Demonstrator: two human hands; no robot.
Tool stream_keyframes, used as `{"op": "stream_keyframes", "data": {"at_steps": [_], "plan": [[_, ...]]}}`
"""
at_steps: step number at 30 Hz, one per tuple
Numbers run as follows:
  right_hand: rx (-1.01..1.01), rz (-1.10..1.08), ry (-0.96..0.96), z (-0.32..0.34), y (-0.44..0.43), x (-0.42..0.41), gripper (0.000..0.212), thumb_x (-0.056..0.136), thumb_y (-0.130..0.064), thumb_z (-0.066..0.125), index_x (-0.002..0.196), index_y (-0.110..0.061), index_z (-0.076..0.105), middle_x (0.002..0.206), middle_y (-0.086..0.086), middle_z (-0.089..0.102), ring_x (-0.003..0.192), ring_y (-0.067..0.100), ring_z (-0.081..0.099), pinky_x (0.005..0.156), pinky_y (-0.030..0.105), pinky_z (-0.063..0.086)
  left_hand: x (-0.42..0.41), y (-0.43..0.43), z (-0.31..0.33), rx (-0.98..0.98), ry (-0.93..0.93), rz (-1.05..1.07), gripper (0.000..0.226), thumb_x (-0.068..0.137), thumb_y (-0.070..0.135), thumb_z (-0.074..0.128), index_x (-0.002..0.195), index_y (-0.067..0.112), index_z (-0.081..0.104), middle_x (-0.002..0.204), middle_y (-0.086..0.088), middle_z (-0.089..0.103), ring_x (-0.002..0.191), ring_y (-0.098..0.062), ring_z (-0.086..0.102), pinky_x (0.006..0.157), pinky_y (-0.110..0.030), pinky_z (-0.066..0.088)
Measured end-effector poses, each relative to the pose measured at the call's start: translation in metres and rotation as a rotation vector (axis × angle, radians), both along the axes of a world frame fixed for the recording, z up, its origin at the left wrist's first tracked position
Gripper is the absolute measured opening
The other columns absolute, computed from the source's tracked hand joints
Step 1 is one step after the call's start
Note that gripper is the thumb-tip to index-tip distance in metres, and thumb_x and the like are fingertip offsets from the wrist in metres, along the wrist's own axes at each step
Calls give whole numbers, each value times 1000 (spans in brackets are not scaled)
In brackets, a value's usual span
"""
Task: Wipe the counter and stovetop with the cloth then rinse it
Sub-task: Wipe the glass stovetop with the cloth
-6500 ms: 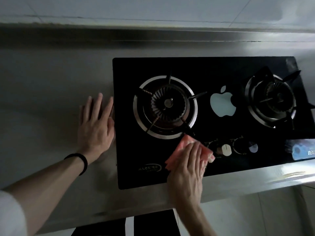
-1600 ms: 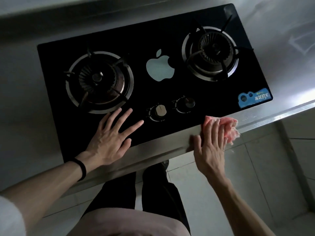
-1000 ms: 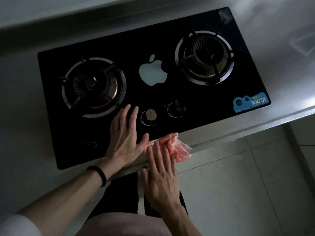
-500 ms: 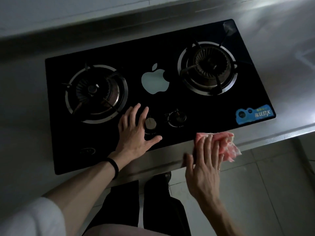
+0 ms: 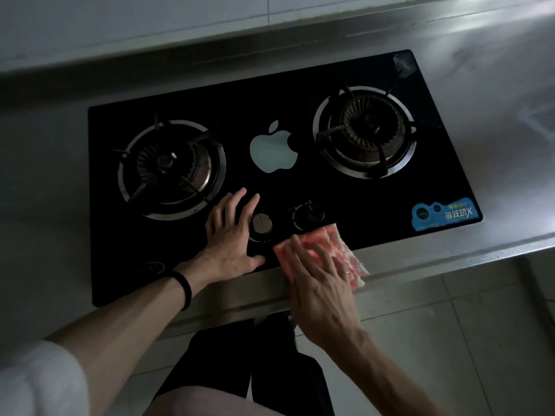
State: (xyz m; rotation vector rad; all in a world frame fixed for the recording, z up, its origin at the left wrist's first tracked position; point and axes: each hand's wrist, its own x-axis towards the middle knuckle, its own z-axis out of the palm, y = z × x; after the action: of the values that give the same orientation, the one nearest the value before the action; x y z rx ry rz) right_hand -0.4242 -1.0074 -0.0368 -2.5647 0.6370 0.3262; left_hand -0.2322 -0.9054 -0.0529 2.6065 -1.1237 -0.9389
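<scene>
Head view, lower centre: right hand (image 5: 322,283) presses cloth (image 5: 330,240) flat at the surface (image 5: 435,255) edge; left hand (image 5: 231,238), spread open, could nudge the knob (image 5: 262,223).

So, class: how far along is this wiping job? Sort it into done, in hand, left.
Done: hard to judge in dim light; the black stovetop shows no obvious spills. In hand: the right hand presses the pink cloth flat across the stovetop's front edge and the counter lip, left hand resting beside a knob. Left: perhaps the pale mark at the far right corner, then the rinse; no sink in view.
</scene>
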Motion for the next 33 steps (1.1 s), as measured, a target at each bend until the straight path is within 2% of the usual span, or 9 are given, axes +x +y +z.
{"op": "stream_keyframes", "data": {"at_steps": [4,7,10,14,17,19,21,27,33], "plan": [[-2,-5,-93,-13,3,35,63,109,-25,47,167,-29,21,174,-8,16,162,22,8,129,38,0,1,0,-3,-5,-7,-5,128,78,46,83,165,29,-11,167,4,-25,156,-26,-22,127,-52,-2],[-21,-24,-104,-25,8,37,64,111,-25,46,167,-25,15,174,-7,9,162,17,-2,133,42,5,1,1,-6,-6,-18,-7,129,78,47,83,165,29,-11,166,5,-25,156,-26,-22,127,-53,-2],[-50,-21,-110,-28,17,10,66,110,-26,50,167,-26,17,173,-4,13,162,21,6,132,45,10,0,3,-7,1,-23,-8,128,79,46,81,164,30,-14,165,8,-29,156,-25,-23,128,-54,-2],[-132,-177,-64,-29,-1,-40,69,99,-6,51,163,-15,29,171,8,20,159,32,14,126,59,22,0,2,-9,1,-6,-12,129,79,48,78,163,30,-18,163,7,-35,154,-25,-28,126,-56,-6],[-150,-270,-45,-24,-48,-43,58,109,-33,35,163,-12,30,170,11,21,158,34,16,126,61,15,0,3,-11,-7,-5,-23,129,80,47,77,162,30,-21,162,8,-38,153,-24,-30,125,-56,-8],[-128,-194,-61,-18,-77,-27,68,109,-52,18,163,-12,31,170,11,22,159,34,15,128,59,14,-1,4,-11,-12,0,-24,129,81,46,78,163,29,-20,162,8,-39,153,-22,-31,124,-55,-10],[-98,-52,-49,-15,-96,-6,69,109,-54,12,164,-15,25,172,11,17,160,34,10,130,58,15,-3,5,-11,-22,-14,-26,129,81,47,79,163,27,-18,163,6,-37,152,-22,-31,124,-55,-9],[27,277,-48,-23,-141,68,64,104,-29,30,164,-33,9,175,-5,6,162,21,-2,132,54,4,-3,5,-9,-28,-26,-37,126,82,54,73,163,28,-21,165,2,-37,153,-23,-33,123,-52,-10],[-34,56,-96,-27,-126,57,58,109,-37,32,165,-29,21,174,-5,14,163,20,4,133,47,3,-3,6,-9,-37,-17,-33,128,80,52,77,165,25,-15,167,1,-31,154,-23,-29,124,-52,-9]]}}
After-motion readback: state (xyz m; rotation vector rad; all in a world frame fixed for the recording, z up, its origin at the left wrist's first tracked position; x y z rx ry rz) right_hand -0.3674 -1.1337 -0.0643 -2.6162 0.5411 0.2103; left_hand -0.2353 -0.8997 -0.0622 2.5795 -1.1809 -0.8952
